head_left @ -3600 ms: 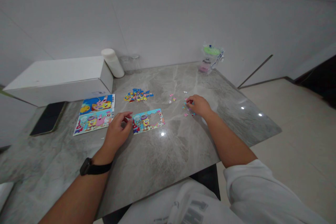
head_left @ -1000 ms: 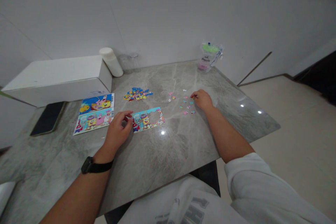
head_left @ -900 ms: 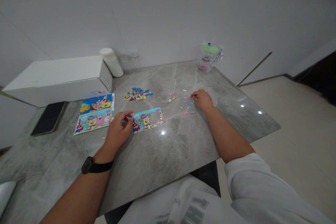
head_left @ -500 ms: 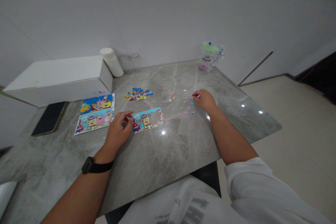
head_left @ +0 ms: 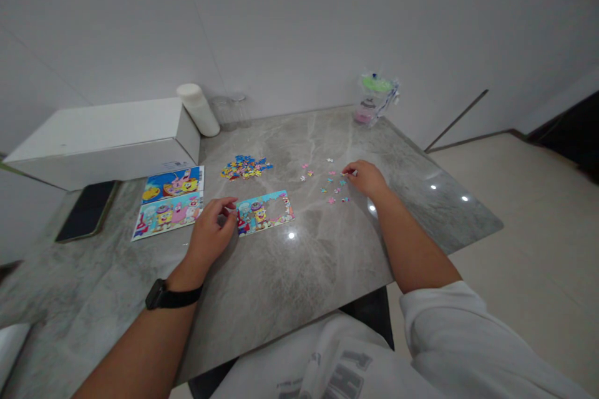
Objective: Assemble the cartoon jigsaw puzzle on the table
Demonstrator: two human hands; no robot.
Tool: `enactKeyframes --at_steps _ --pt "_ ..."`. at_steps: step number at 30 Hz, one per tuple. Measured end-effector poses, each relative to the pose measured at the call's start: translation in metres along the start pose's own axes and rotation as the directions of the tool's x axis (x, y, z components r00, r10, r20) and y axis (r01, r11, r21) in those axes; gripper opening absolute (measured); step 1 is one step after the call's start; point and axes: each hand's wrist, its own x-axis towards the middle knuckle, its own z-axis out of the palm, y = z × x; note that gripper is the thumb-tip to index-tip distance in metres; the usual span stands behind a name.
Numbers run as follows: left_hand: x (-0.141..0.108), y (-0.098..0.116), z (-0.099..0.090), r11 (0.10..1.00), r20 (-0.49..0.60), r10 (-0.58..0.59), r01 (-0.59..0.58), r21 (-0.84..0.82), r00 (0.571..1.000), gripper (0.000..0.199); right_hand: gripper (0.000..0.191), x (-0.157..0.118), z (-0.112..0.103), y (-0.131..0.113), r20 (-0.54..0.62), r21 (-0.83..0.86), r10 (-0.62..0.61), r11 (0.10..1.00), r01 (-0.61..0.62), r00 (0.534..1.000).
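Observation:
A partly assembled jigsaw puzzle [head_left: 259,215] with cartoon figures lies on the table, with a gap in its right half. My left hand [head_left: 213,230] rests at its left edge, fingers loosely bent, thumb and forefinger apart, holding nothing. On the right, my right hand [head_left: 367,179] has its fingertips pinched on a small puzzle piece [head_left: 344,175], mostly hidden by the fingers. Several loose pieces, among them a pink piece [head_left: 331,200], are scattered just left of that hand. Behind the assembled part sits a heap of mixed puzzle pieces [head_left: 246,167].
A printed picture sheet [head_left: 171,202] lies left of the puzzle, with a phone [head_left: 88,211] beyond it. Along the wall stand a white box [head_left: 103,131], a white bottle [head_left: 200,111], clear glasses [head_left: 231,113] and a plastic-wrapped cup [head_left: 372,100]. The grey table [head_left: 281,287] ends at right.

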Motion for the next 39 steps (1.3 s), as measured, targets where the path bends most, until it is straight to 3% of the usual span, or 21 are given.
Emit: enactKeyframes --at_steps 6,16,24,34,39 --pt "0.000 -0.001 0.000 1.000 0.006 -0.003 0.003 -0.004 1.000 0.033 0.023 -0.001 -0.004 0.006 -0.008 -0.007 0.012 1.000 -0.012 1.000" --pt "0.000 -0.003 0.001 1.000 0.004 0.014 -0.014 0.000 1.000 0.032 0.021 -0.009 -0.035 0.022 0.057 -0.017 0.065 0.998 -0.064 0.996" --pt "0.000 -0.004 0.000 1.000 0.021 -0.017 0.017 0.006 1.000 0.035 0.024 -0.011 -0.031 0.017 0.255 -0.084 0.101 0.993 -0.082 0.962" --pt "-0.001 -0.006 0.001 1.000 -0.011 0.023 -0.023 0.019 1.000 0.033 0.021 -0.009 -0.028 0.014 0.282 -0.101 0.087 0.993 -0.060 0.956" --pt "-0.001 -0.008 0.003 0.990 0.023 0.096 -0.098 0.103 0.995 0.038 0.019 -0.008 -0.028 0.014 0.245 -0.094 0.088 0.993 -0.067 0.966"
